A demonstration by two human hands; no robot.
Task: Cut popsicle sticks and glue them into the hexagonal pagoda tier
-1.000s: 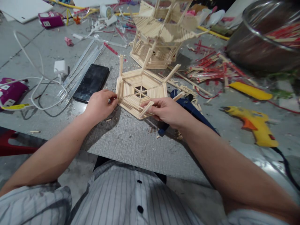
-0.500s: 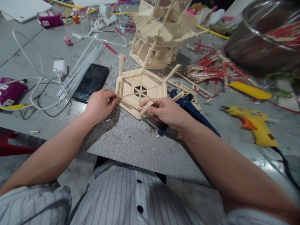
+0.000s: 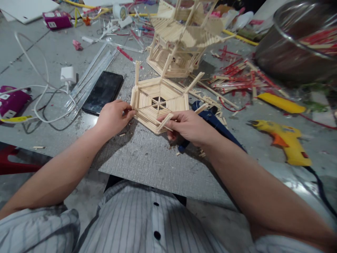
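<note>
A six-sided frame of thin pale wooden sticks lies on the table, with short stick posts rising from its corners and a spoked hole in its middle. At its left front corner, my left hand is closed, thumb and forefinger pinching the edge. My right hand is closed on the front right side, its fingers around the frame's edge beside a slanted post. The fingertips are partly hidden by the post. Behind the frame stands a tiered pavilion model built of the same sticks.
A yellow glue gun and a yellow-handled tool lie on the right. Dark blue pliers-like tool sits under my right wrist. On the left are a black phone and white charger. A big metal pot stands back right.
The view has shifted slightly. My left thumb and forefinger have edged a little to the right along the frame's front corner. The right hand stays at the front right side.
</note>
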